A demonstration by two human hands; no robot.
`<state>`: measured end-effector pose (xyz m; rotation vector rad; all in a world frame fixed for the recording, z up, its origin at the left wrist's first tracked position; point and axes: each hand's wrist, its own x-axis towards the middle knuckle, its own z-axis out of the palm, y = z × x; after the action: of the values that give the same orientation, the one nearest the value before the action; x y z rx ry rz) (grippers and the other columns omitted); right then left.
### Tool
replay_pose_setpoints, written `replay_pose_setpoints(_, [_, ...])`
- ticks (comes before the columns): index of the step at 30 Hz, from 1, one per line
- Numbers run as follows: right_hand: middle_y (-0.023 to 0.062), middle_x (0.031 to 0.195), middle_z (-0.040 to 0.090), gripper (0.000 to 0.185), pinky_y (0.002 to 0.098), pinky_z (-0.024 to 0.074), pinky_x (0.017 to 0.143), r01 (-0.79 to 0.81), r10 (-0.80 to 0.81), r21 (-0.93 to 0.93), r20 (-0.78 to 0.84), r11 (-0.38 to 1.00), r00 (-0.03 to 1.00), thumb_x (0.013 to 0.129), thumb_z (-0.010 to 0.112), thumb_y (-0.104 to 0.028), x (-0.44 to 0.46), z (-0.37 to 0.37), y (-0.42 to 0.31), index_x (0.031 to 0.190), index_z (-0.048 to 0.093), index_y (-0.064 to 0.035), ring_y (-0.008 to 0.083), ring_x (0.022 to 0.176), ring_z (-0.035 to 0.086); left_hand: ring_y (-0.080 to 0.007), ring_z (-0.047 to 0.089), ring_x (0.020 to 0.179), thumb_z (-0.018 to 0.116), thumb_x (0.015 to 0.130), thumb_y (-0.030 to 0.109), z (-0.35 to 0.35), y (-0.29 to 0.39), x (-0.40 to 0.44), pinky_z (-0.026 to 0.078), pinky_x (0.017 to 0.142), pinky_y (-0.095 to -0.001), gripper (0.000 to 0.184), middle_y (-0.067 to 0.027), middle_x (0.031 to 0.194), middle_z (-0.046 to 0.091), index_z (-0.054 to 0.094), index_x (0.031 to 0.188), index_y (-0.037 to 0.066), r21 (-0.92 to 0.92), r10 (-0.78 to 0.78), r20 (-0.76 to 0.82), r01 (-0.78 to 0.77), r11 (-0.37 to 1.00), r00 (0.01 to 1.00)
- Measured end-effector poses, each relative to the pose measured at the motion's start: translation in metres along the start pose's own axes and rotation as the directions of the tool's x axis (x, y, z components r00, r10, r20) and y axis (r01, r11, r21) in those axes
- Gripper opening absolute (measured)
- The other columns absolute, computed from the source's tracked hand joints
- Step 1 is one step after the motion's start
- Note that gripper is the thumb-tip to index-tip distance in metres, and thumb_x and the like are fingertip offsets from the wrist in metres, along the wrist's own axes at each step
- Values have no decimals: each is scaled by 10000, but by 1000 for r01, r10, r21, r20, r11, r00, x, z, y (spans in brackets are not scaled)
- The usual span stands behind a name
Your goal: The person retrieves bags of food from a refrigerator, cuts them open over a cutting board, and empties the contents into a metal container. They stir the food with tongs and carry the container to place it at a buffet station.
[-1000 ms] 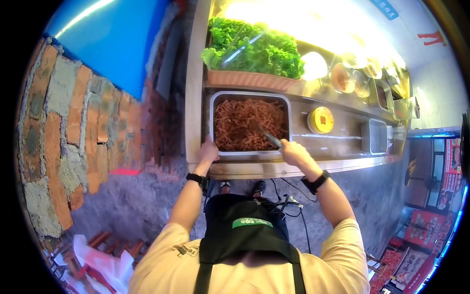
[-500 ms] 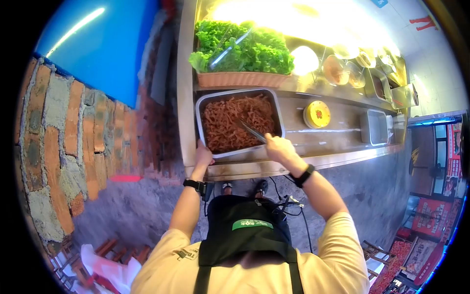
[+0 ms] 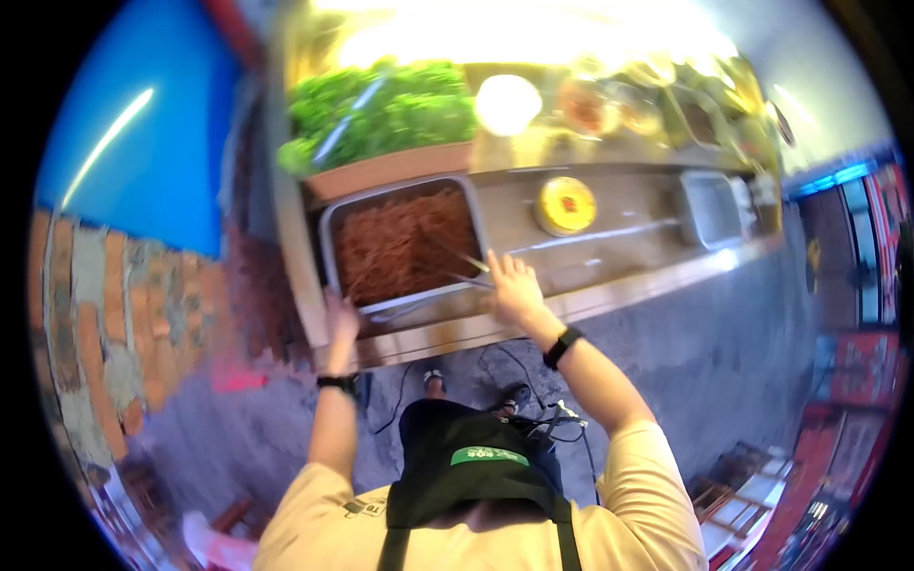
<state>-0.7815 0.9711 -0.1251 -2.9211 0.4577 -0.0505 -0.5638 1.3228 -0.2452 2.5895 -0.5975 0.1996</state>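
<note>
A metal tray point(image 3: 483, 224) of reddish-brown shredded food point(image 3: 405, 243) stands on the counter. At its lower left corner is my left hand point(image 3: 341, 319), blurred, with its fingers against the rim; their closure is smeared. My right hand point(image 3: 514, 288) is at the tray's lower right corner, its fingers extended and spread. Metal tongs point(image 3: 468, 269) rest in the food, their handle ends reaching beside my right fingers.
Leafy greens point(image 3: 400, 109) in a brown basket point(image 3: 395, 169) stand behind the tray. A yellow-lidded round container point(image 3: 567, 206) is to its right, then a metal pan point(image 3: 712, 209). Bowls point(image 3: 586, 105) line the back. Cables point(image 3: 519, 366) lie on the floor below the counter edge.
The view has turned, shifting the counter left and tilting it. My right hand has opened from its closed hold on the tongs, whose ends now stand apart. My left hand stays by the tray's corner.
</note>
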Motion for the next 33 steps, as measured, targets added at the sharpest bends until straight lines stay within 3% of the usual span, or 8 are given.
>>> replay_pose_setpoints(1, [180, 1268, 541, 895, 468, 477, 920, -17, 17, 66, -7, 998, 1000, 785, 784, -344, -32, -16, 20, 1510, 336, -72, 376, 1124, 546, -480, 628, 990, 541, 982, 241, 11, -21, -10, 503, 878, -507, 612, -368, 1212, 588, 332, 1468, -67, 199, 302, -142, -272, 941, 943])
replay_pose_setpoints(3, [179, 1265, 555, 747, 463, 480, 925, -153, 149, 215, 36, 965, 988, 807, 761, -322, -118, -42, 72, 1435, 439, -77, 380, 1131, 549, -472, 634, 966, 596, 950, 235, -17, -11, -30, 507, 866, -493, 446, -357, 1132, 618, 552, 1260, -83, 66, -1, 319, -21, 998, 948])
replay_pose_setpoints(6, [171, 1211, 616, 522, 445, 497, 923, -454, 465, 413, 78, 790, 882, 847, 718, -293, -292, -36, 171, 1303, 575, -84, 365, 1121, 584, -455, 649, 891, 583, 912, 257, -33, 76, -57, 517, 776, -527, 296, -273, 963, 684, 668, 993, -14, 238, 58, 496, -200, 950, 866])
replay_pose_setpoints(14, [183, 1036, 718, 406, 436, 540, 877, -830, 970, 557, 204, -6, 130, 860, 703, -342, -764, 48, 342, 1146, 682, -55, 353, 1008, 678, -383, 673, 996, 670, 860, 308, 137, 466, -196, 531, 896, -454, 306, -205, 1010, 712, 705, 1011, 45, 18, 319, 866, -661, 750, 385])
replay_pose_setpoints(23, [174, 990, 732, 388, 365, 546, 829, -631, 914, 662, 323, -403, -245, 851, 733, -293, -1031, 62, 582, 1141, 701, -37, 273, 923, 709, -174, 649, 598, 644, 922, 208, 326, 861, -417, 538, 566, -328, 213, -83, 806, 701, 671, 1026, 24, -217, 217, 976, -313, 924, -38])
replay_pose_setpoints(29, [183, 1075, 723, 357, 402, 557, 848, -733, 818, 421, 476, -535, -324, 865, 708, -282, -1193, 174, 713, 1124, 707, -36, 325, 1009, 696, -122, 584, 623, 592, 910, 158, 471, 1112, -519, 472, 538, -287, 169, -59, 724, 627, 663, 983, 23, -94, 22, 990, -549, 830, -136])
replay_pose_setpoints(31, [169, 988, 732, 289, 419, 582, 731, -564, 631, 370, 673, -738, -385, 896, 660, -253, -1234, 169, 741, 1072, 715, -31, 318, 867, 712, -374, 690, 790, 631, 882, 234, 569, 1197, -553, 548, 696, -462, 257, -217, 920, 715, 699, 975, 4, -381, 223, 925, -748, 543, -309])
replay_pose_setpoints(33, [141, 879, 721, 221, 416, 583, 622, -279, 446, 358, 807, -891, -387, 914, 618, -221, -1271, 181, 752, 999, 713, -40, 286, 732, 705, -425, 660, 959, 599, 876, 268, 631, 1358, -638, 528, 811, -507, 296, -259, 1015, 688, 708, 973, 11, -512, 365, 840, -810, 285, -402])
